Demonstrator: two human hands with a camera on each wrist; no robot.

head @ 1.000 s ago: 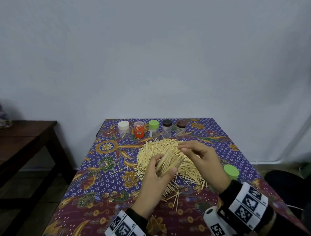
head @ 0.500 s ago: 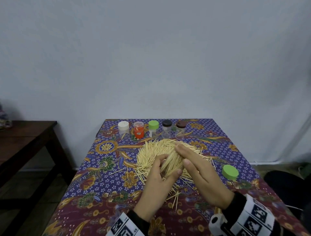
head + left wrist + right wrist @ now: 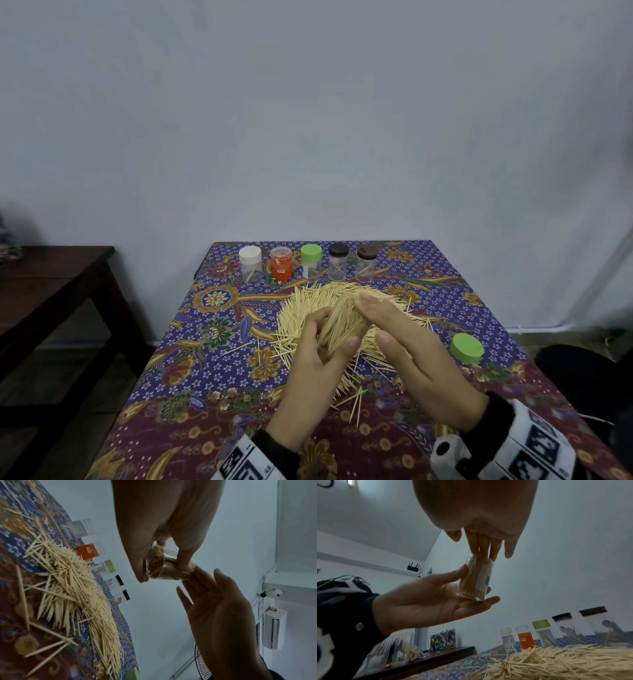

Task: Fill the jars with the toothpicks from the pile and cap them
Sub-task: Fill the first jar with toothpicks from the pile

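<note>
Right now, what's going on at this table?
A person is filling a clear jar with toothpicks. The left hand holds it tilted over the toothpick pile; the right hand presses flat fingers against its open mouth. It looks nearly full but uncapped. A loose green cap waits on the tablecloth; five capped jars stand behind.

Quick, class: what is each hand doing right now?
Left hand: grips the clear jar packed with toothpicks.
Right hand: open, straight fingers pressing on the jar's open top.
</note>
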